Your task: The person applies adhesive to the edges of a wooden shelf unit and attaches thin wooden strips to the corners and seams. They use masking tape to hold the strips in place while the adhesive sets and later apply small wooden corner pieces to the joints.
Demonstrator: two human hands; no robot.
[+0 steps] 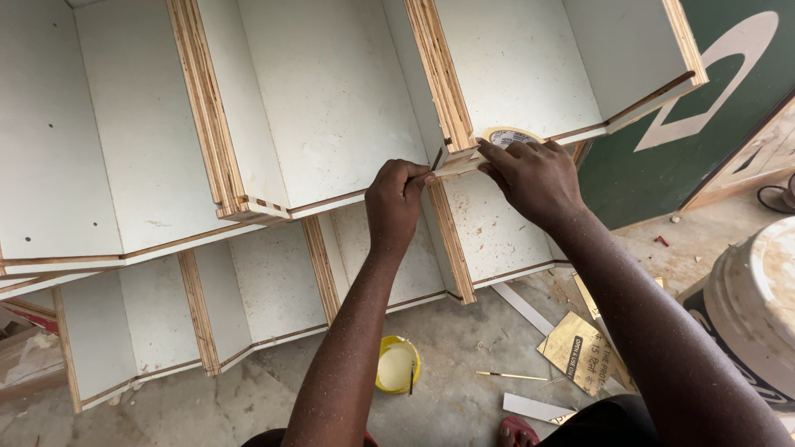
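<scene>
Two forearms are seen nearest the lens, reaching up from the bottom edge toward stacked white laminated plywood boxes (331, 108). The left hand (396, 199) is closed in a fist around a thin dark tool (its kind cannot be made out), the tip set against the raw plywood edge (447, 161) at the lower corner of the upper right box. The right hand (534, 175) is pressed flat over that same corner, fingers spread, presumably so the edge is steadied while the tip is worked along it. A roll of tape (507, 135) is partly hidden under the right fingers, resting at the box corner within reach. On the concrete floor (464, 389) below, a small yellow tub (397, 364) stands open, and white strip offcuts (530, 407) lie near a gold printed card (580, 352).
</scene>
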